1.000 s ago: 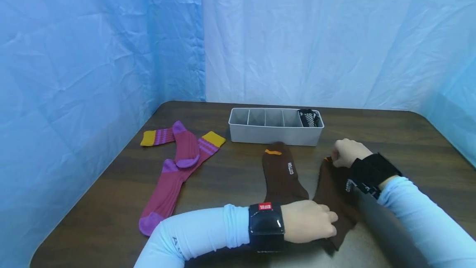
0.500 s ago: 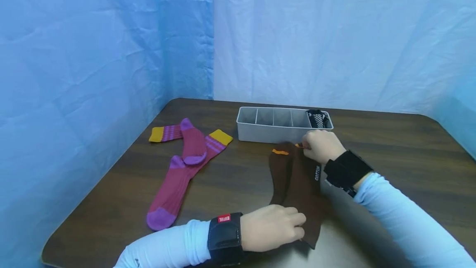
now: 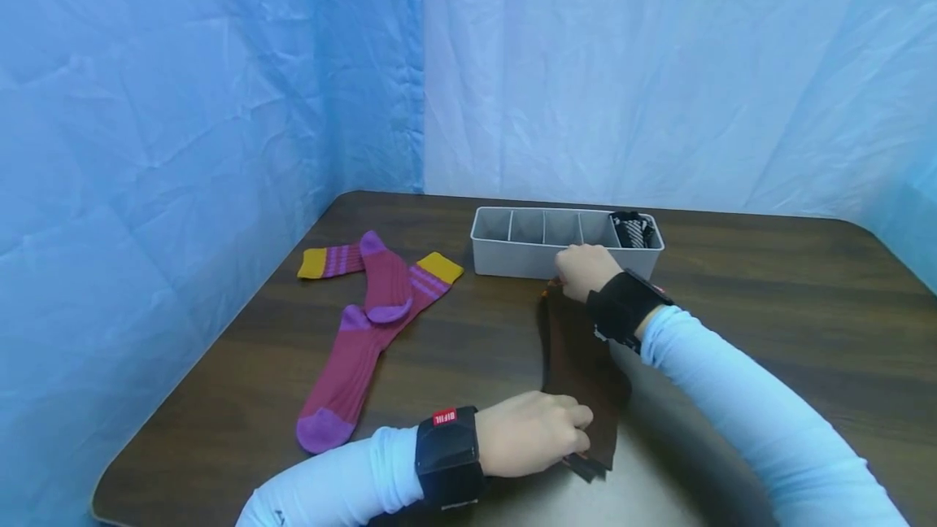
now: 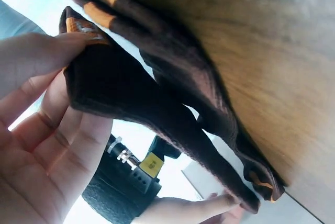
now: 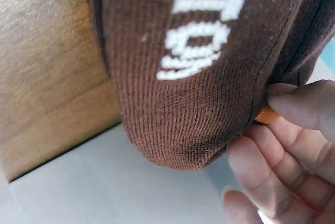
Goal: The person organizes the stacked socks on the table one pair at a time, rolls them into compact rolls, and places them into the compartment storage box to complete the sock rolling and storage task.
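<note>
Two brown socks are stretched toward the grey box, one over the other. My left hand (image 3: 533, 434) pinches the near end of the upper brown sock (image 3: 581, 348), thumb on an orange patch in the left wrist view. At its far end, just in front of the box, my right hand (image 3: 586, 271) pinches the tip between thumb and fingers. White lettering on the brown knit (image 5: 204, 41) shows up close in the right wrist view. The lower brown sock (image 4: 193, 72), also with orange patches, lies along the wood beneath; from the head view it is mostly hidden.
A grey divided box (image 3: 512, 259) stands at the back, with a black-and-white patterned bundle (image 3: 633, 230) in its rightmost compartment. To the left, two maroon socks (image 3: 351, 372) with purple and yellow ends lie crossed on the wooden table (image 3: 769, 283). Blue sheeting (image 3: 220, 88) walls the table.
Both hands have carried the right brown sock leftward until it covers the other one. The head view has shifted slightly; the maroon socks and the box stay in place on the table.
</note>
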The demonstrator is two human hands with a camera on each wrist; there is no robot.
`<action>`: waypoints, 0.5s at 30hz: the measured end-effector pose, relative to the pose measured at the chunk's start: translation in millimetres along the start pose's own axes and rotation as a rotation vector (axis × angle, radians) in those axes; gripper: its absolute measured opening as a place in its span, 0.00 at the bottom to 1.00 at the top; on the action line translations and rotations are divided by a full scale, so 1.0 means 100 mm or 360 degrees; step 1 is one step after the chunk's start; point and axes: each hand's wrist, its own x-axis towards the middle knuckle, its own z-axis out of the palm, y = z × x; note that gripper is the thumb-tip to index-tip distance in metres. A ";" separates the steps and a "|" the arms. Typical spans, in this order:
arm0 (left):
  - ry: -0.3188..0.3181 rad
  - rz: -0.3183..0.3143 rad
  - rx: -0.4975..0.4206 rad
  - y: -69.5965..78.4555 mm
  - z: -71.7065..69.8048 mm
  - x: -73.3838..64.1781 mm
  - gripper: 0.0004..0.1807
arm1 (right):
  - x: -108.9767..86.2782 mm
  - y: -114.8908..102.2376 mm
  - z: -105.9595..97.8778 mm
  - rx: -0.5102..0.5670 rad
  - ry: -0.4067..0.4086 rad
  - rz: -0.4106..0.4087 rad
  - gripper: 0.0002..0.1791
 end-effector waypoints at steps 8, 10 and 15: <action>-0.0039 0.0011 -0.0037 0.00 0.03 0.02 0.08 | -0.01 -0.03 0.06 -0.0069 -0.0079 0.0004 0.03; -0.0044 0.0012 -0.0033 -0.01 0.03 0.01 0.09 | 0.00 -0.02 0.03 -0.0066 -0.0108 0.0023 0.03; -0.0057 -0.0007 -0.0029 -0.04 0.02 -0.03 0.10 | 0.02 -0.04 -0.08 -0.0069 -0.0208 0.0072 0.06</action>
